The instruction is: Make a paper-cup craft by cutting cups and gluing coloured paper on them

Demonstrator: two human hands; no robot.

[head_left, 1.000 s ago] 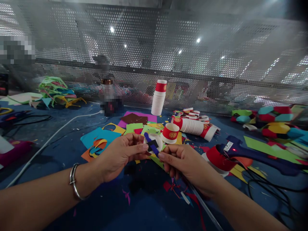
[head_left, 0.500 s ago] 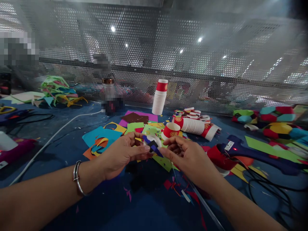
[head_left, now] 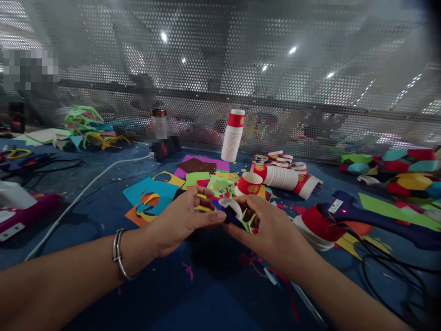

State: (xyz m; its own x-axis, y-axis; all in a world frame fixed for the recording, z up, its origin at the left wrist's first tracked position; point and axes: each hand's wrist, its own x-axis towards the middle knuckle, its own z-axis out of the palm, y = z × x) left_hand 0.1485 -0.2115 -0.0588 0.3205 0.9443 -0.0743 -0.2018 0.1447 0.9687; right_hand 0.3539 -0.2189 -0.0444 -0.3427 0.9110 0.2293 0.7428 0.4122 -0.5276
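Between my hands is a small white paper ring [head_left: 231, 202] with dark blue and black paper pieces across its front. My left hand [head_left: 188, 214], a silver bangle at its wrist, pinches the ring's left side between thumb and fingers. Around its right side close the thumb and fingers of my right hand [head_left: 263, 223]; the fingers' far side is partly hidden. Just behind the ring stands a red and white paper cup [head_left: 248, 183]. Coloured paper sheets, among them a blue sheet [head_left: 151, 191] with cut-outs, lie beyond my left hand.
A dark blue glue gun [head_left: 375, 218] with a red light rests on a red and white cup [head_left: 315, 227] at right, its black cable trailing. Farther back are a tall cup stack [head_left: 231, 142], a lying stack [head_left: 282, 178] and a lidded jar [head_left: 159, 125]. A white cable [head_left: 86, 184] crosses the left.
The view has shifted slightly. The ring has turned in my hands, showing more of its white opening, and my right hand has closed in around its right side.
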